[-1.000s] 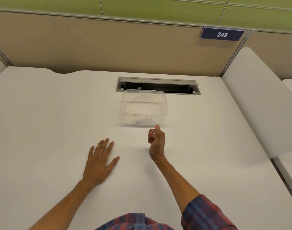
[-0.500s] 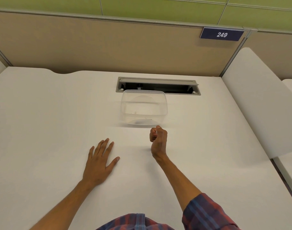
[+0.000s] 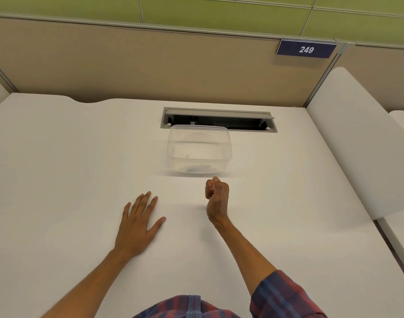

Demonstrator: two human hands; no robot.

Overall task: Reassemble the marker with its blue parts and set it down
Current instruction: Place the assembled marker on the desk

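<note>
No marker and no blue parts show anywhere in the view. My left hand (image 3: 139, 223) lies flat on the white desk (image 3: 58, 180), palm down, fingers spread, holding nothing. My right hand (image 3: 217, 193) is raised just above the desk in a closed fist, thumb on top, a little in front of a clear plastic container (image 3: 199, 149). Nothing shows in the fist. The container looks empty.
A grey cable slot (image 3: 219, 120) opens in the desk behind the container. A beige partition with a "249" label (image 3: 306, 49) stands at the back. A white divider panel (image 3: 361, 138) borders the desk on the right.
My right hand's fingers have curled from a loose grip into a tight fist. The left hand has not moved.
</note>
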